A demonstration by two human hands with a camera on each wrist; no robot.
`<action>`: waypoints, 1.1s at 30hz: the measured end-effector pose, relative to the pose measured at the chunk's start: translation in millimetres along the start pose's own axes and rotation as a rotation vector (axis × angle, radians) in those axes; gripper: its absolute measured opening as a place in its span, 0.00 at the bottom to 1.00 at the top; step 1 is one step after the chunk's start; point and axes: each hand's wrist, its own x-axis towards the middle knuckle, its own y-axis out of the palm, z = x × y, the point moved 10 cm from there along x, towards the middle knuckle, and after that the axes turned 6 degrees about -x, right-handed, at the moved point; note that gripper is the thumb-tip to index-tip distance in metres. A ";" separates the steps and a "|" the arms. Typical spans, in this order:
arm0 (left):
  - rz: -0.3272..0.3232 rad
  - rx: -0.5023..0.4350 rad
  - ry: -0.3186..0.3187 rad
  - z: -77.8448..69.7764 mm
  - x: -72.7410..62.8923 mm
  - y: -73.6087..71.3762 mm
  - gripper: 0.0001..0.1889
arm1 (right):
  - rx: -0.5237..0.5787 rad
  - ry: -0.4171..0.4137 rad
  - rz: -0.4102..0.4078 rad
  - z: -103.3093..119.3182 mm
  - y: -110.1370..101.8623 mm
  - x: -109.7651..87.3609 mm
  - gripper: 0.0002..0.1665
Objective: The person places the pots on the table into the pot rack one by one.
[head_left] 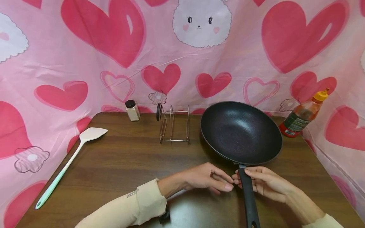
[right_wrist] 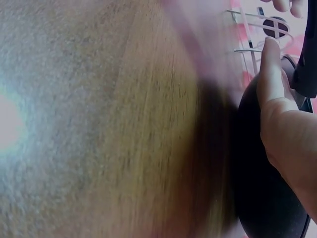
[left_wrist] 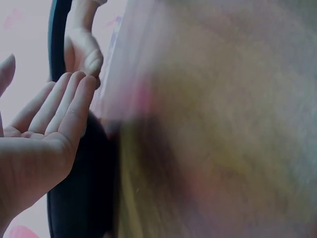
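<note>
So the left hand (head_left: pixel 205 179) comes in from the side, loose and holding nothing, fingers out pretty straight with the tips right by the right hand's fingertips. The right hand (head_left: pixel 269 183) has its fingers running under the pan handle (head_left: pixel 249 196) and its thumb at the side, can't tell if it's really gripping. Pan (head_left: pixel 242 133)'s on the table (head_left: pixel 128 158)'s right side, between the wire rack (head_left: pixel 174 140) and sauce bottle (head_left: pixel 296 123).

no legible words, unclear lettering (head_left: pixel 132 193) on left sleeve (head_left: pixel 125 204), bottle label (head_left: pixel 296 123) too small to read
</note>
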 end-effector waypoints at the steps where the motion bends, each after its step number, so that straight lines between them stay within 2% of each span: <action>1: 0.009 -0.008 -0.010 1.7 0.6 2.4 0.17 | -0.005 0.000 -0.006 -0.2 -0.6 0.2 0.27; 7: 0.052 -0.060 -0.064 12.6 4.7 17.6 0.17 | -0.009 -0.001 -0.017 -1.2 -1.3 0.3 0.26; 15: 0.052 -0.143 -0.088 22.0 13.5 30.5 0.16 | 0.002 -0.013 -0.001 -1.5 0.9 0.3 0.27; 20: 0.080 -0.183 -0.108 26.6 18.4 40.6 0.16 | 0.008 -0.015 0.007 -2.0 1.7 0.7 0.27; 23: 0.060 -0.224 -0.105 29.4 20.7 42.9 0.15 | 0.022 -0.013 0.009 -4.4 1.9 1.7 0.28; 28: -0.017 -0.320 -0.098 36.2 24.6 44.6 0.13 | 0.047 -0.010 -0.002 -6.9 1.9 1.9 0.29; 33: -0.056 -0.371 -0.082 39.6 28.2 49.0 0.13 | 0.045 -0.016 -0.018 -5.5 2.5 2.5 0.28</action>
